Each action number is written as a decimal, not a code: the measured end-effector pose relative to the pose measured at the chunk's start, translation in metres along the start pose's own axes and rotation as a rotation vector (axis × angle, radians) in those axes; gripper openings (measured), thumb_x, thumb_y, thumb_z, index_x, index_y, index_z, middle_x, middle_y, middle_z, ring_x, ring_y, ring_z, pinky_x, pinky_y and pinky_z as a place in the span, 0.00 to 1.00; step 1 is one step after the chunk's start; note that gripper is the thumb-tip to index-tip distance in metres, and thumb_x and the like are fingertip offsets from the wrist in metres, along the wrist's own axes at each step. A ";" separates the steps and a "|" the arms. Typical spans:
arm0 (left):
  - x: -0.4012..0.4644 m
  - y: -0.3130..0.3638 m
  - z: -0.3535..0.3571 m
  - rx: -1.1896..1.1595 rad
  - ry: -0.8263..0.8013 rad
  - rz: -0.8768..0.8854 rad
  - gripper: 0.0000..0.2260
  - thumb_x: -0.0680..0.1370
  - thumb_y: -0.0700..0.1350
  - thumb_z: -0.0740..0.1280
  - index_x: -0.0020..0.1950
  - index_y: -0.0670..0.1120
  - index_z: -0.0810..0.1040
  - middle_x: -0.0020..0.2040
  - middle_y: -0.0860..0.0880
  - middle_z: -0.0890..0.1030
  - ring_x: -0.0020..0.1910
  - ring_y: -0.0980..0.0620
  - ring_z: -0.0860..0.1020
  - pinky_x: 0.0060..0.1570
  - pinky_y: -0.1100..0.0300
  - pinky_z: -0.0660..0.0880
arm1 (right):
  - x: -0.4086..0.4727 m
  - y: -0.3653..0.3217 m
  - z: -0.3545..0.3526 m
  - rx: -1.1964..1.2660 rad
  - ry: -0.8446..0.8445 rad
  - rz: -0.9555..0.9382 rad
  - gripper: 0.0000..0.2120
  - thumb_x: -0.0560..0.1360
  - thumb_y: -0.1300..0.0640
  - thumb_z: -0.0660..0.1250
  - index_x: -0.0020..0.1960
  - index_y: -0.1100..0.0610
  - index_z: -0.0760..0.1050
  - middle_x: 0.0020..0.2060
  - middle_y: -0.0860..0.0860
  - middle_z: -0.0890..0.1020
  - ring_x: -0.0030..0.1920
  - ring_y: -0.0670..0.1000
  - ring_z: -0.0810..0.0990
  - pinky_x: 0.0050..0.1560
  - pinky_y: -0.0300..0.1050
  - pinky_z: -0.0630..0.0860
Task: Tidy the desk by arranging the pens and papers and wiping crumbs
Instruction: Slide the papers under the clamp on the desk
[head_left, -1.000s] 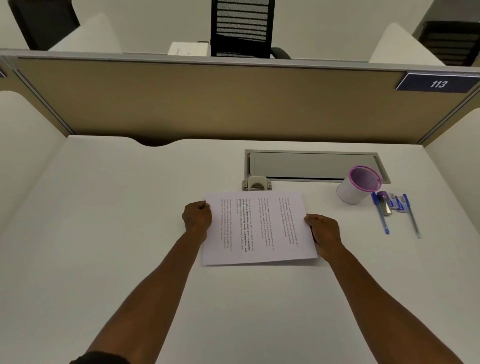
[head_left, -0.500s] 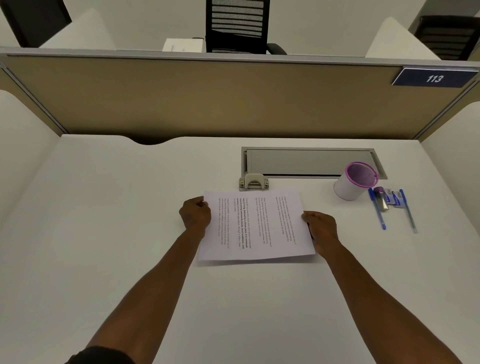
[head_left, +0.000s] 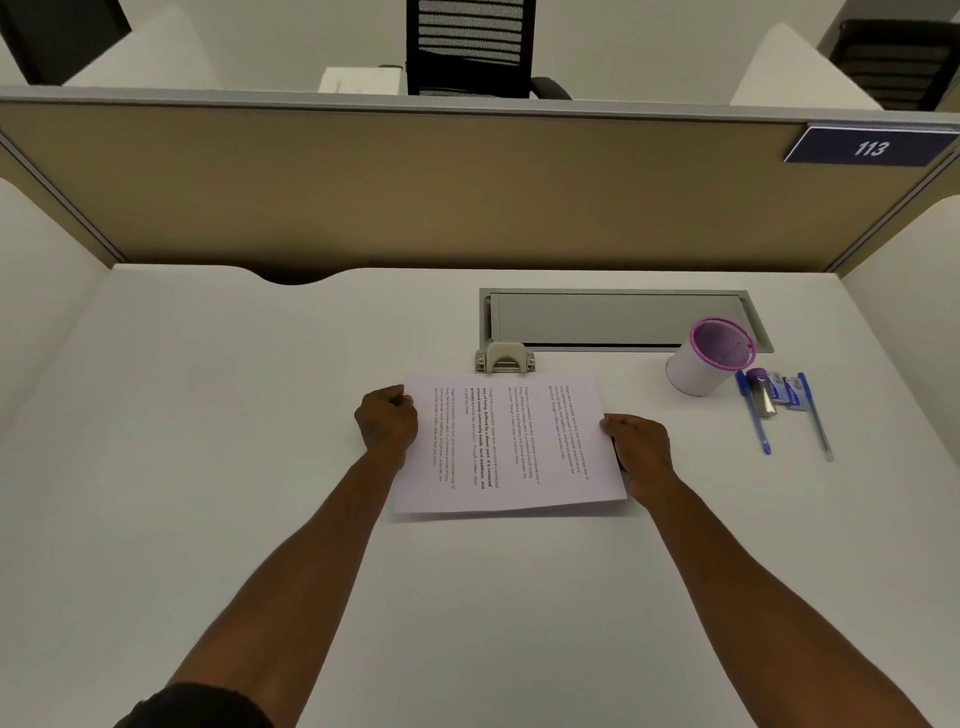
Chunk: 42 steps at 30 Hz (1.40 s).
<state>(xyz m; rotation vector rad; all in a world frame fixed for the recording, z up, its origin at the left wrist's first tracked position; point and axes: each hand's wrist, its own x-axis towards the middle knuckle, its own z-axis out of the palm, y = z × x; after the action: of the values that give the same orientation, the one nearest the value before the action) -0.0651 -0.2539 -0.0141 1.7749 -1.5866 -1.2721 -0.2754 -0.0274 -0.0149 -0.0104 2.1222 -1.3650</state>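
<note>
A printed sheet of paper (head_left: 506, 441), perhaps a thin stack, sits mid-desk, its text running sideways. My left hand (head_left: 387, 421) grips its left edge and my right hand (head_left: 641, 449) grips its right edge. The sheet looks slightly raised off the white desk (head_left: 208, 467), with a thin shadow under its near edge. At the right, a white pen cup with a purple rim (head_left: 709, 356) stands upright. Beside it lie two blue pens (head_left: 756, 415) (head_left: 815, 418), a small silver clip-like item (head_left: 763, 397) and small blue-white packets (head_left: 784, 389).
A grey cable hatch (head_left: 618, 319) is set into the desk behind the paper, with a small metal hole punch (head_left: 505, 357) at its front left corner. A tan partition (head_left: 415, 197) with a "113" sign walls the back. White side panels flank the desk.
Both hands keep their hold on the paper, which has barely shifted. The view has tilted a little.
</note>
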 end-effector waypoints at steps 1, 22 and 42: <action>0.000 0.000 0.000 0.001 0.001 -0.002 0.14 0.79 0.40 0.66 0.64 0.42 0.80 0.64 0.42 0.80 0.63 0.43 0.78 0.67 0.51 0.73 | 0.001 0.000 0.001 -0.001 0.001 0.000 0.06 0.74 0.58 0.69 0.39 0.53 0.81 0.44 0.55 0.85 0.46 0.59 0.83 0.53 0.59 0.80; 0.003 0.005 0.008 0.043 0.050 0.104 0.10 0.80 0.37 0.63 0.48 0.47 0.84 0.48 0.48 0.83 0.51 0.45 0.79 0.58 0.59 0.73 | 0.026 -0.020 0.019 -0.119 0.087 -0.171 0.14 0.75 0.58 0.68 0.60 0.50 0.78 0.56 0.48 0.80 0.53 0.52 0.80 0.54 0.47 0.78; 0.011 0.014 0.006 0.074 0.017 0.134 0.13 0.78 0.34 0.63 0.55 0.41 0.84 0.57 0.44 0.83 0.56 0.46 0.81 0.63 0.55 0.76 | 0.055 -0.020 0.021 -0.012 -0.008 -0.116 0.11 0.74 0.63 0.66 0.51 0.54 0.84 0.54 0.49 0.84 0.56 0.51 0.80 0.63 0.53 0.76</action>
<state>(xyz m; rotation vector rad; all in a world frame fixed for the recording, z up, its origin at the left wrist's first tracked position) -0.0787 -0.2658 -0.0093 1.6863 -1.7329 -1.1470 -0.3154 -0.0715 -0.0310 -0.1464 2.1518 -1.4158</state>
